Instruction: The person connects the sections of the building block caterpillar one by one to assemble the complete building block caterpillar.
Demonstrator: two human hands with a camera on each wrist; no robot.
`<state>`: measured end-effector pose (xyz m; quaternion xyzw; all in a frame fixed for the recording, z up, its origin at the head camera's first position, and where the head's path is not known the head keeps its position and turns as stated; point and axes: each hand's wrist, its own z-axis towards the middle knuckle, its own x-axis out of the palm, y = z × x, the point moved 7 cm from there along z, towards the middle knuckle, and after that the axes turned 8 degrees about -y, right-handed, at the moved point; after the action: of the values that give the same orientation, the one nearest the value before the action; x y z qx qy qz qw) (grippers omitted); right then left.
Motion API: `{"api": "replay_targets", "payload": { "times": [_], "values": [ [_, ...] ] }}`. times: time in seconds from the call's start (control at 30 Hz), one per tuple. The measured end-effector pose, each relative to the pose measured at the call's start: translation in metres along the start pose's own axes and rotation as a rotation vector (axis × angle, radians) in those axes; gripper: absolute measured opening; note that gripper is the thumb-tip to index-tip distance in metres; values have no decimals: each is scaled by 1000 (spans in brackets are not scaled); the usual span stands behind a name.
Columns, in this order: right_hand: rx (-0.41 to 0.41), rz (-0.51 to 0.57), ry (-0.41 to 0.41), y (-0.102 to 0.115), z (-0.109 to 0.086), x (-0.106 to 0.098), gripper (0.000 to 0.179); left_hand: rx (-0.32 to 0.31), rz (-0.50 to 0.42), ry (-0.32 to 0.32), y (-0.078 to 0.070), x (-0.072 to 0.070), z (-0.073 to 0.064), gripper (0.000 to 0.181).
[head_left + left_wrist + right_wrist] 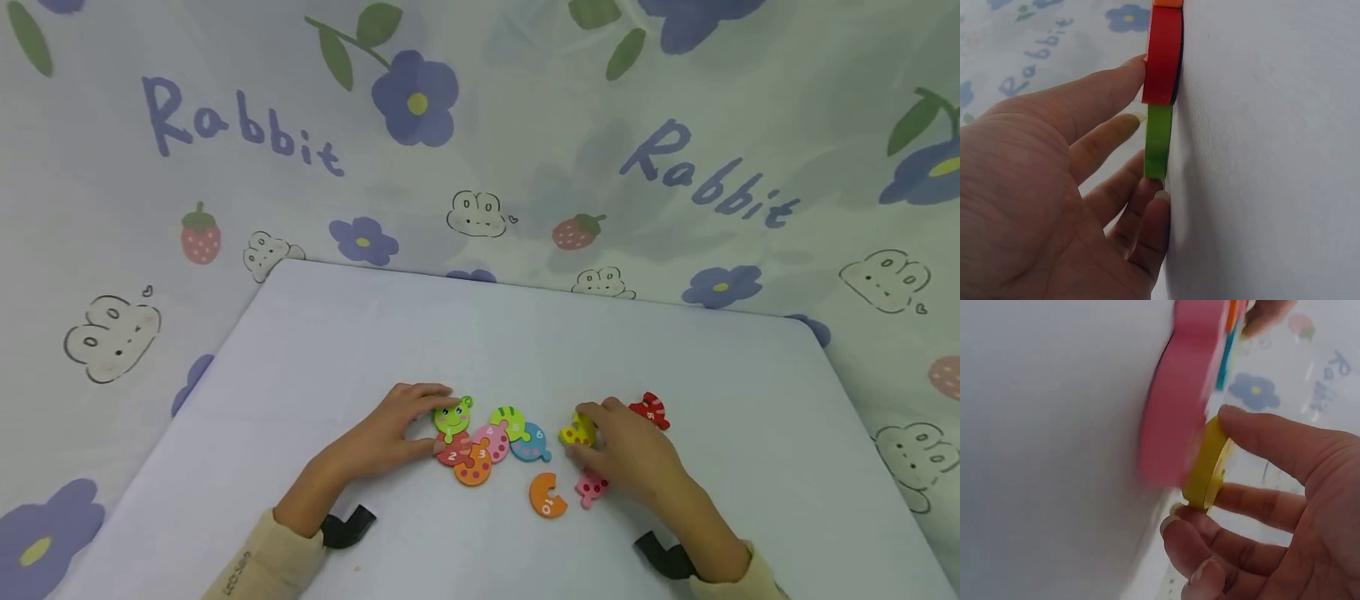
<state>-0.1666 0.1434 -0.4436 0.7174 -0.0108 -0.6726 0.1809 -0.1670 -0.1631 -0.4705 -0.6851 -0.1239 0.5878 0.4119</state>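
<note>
Flat caterpillar puzzle pieces lie on the white table, numbered and linked in a curved row. At its left end are the smiling green head piece (pixel 452 418) and the red piece (pixel 453 451) marked 2. My left hand (pixel 386 429) holds this end, its thumb against the red piece and its fingers around the green one. Orange, pink, green and blue pieces follow, ending at the blue piece (pixel 529 442) marked 6. To the right, my right hand (pixel 630 446) pinches a yellow puzzle piece (pixel 1207 462) between thumb and fingers, slightly tilted.
A loose orange piece (pixel 548 497) marked 10 lies near the front. Beside it a pink piece (pixel 591 488) is partly hidden under my right hand. Beyond that hand rests a red piece (pixel 651 411). A printed rabbit-pattern cloth (pixel 480 158) hangs behind the table (pixel 480 333).
</note>
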Motion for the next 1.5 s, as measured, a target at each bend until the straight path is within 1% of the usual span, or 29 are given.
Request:
{"api": "replay_targets", "payload": {
  "times": [0.1,0.2,0.3,0.37,0.53,0.67,0.8,0.9,1.0,1.17,1.4,1.5],
  "values": [
    [-61,-4,8,19,-9,0,57,-2,1,-2,0,-1,-1,60],
    [-106,-31,20,34,-16,3,56,-6,3,-1,-1,-1,-1,60],
    [-125,-52,19,41,-19,7,56,-8,3,0,0,0,-1,60],
    [-122,-47,17,43,-20,8,56,-8,6,-1,0,0,0,60],
    [-95,-3,51,40,-16,11,53,-1,4,3,0,0,0,60],
    [-80,7,75,41,-13,14,53,5,15,3,0,0,0,60],
    [-73,11,68,44,-10,18,51,6,24,0,1,0,0,60],
    [-62,16,57,43,-10,20,51,6,13,4,1,0,0,60],
    [-55,24,61,41,-12,21,55,10,12,1,1,0,-1,60],
    [-36,72,79,32,-19,20,61,11,20,-3,0,1,0,60],
    [-27,159,91,17,-28,13,48,6,17,-2,-1,-1,0,60],
    [-28,174,96,11,-31,10,45,5,18,-2,-1,-1,0,60]
  ]
}}
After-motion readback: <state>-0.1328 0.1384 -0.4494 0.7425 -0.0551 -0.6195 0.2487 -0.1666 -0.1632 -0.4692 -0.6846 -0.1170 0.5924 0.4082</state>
